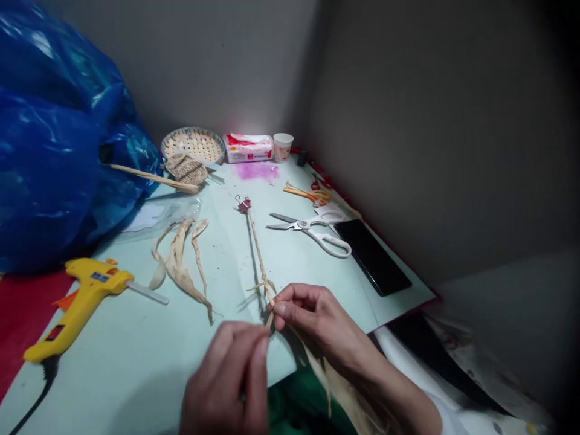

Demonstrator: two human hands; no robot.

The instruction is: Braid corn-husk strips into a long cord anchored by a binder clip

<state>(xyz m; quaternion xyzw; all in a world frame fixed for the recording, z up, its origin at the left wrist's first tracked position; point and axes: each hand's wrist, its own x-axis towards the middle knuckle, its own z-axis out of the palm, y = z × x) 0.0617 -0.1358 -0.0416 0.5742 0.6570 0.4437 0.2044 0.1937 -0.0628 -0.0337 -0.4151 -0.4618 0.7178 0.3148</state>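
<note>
A thin twisted cord of pale dry husk (258, 248) runs toward me from a dark red binder clip (244, 205) on the table. My right hand (303, 311) pinches the cord's near end between thumb and fingertips. Close by on the left, my left hand (231, 374) is closed, thumb against fingers, near the cord's lower strands; whatever lies between its fingertips is too small to make out. Loose husk strips (324, 377) hang down below my right hand. More dry husk pieces (181, 266) lie on the table to the left of the cord.
A yellow glue gun (81, 302) lies at left under a big blue bag (58, 133). White scissors (308, 226) lie open beside a black phone (374, 257). Behind stand a woven basket (193, 144), a tissue pack (248, 148) and a paper cup (283, 147); a twine bundle (185, 169) lies near the basket.
</note>
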